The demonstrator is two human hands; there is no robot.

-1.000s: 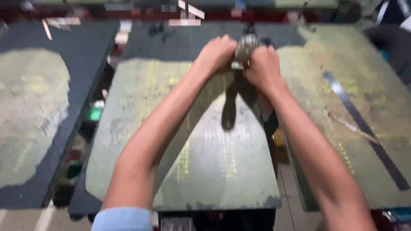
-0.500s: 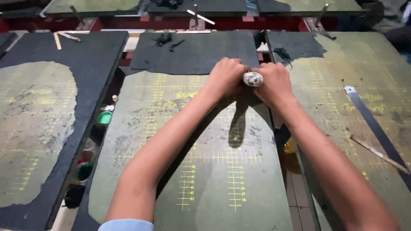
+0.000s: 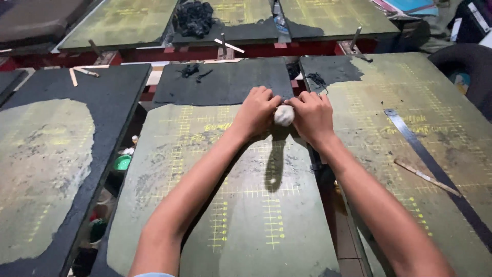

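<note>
Both arms reach out over a green-grey printing pallet [image 3: 236,205] marked with yellow ruler lines. My left hand [image 3: 256,112] and my right hand [image 3: 311,115] close together on the pale rounded end of a tool handle [image 3: 283,115]. The part below it is hidden; only its dark shadow falls on the board. The hands sit at the edge where the pallet's black coated patch [image 3: 225,82] begins.
Similar pallets stand to the left [image 3: 46,159], right [image 3: 410,123] and behind. A long metal ruler [image 3: 435,164] and a wooden stick [image 3: 425,177] lie on the right one. A heap of black scraps [image 3: 193,18] sits at the back. Small pots [image 3: 122,163] fill the left gap.
The view has tilted up and the hands appear lower in the frame, still joined on the handle. The far row of pallets and the black heap came into sight.
</note>
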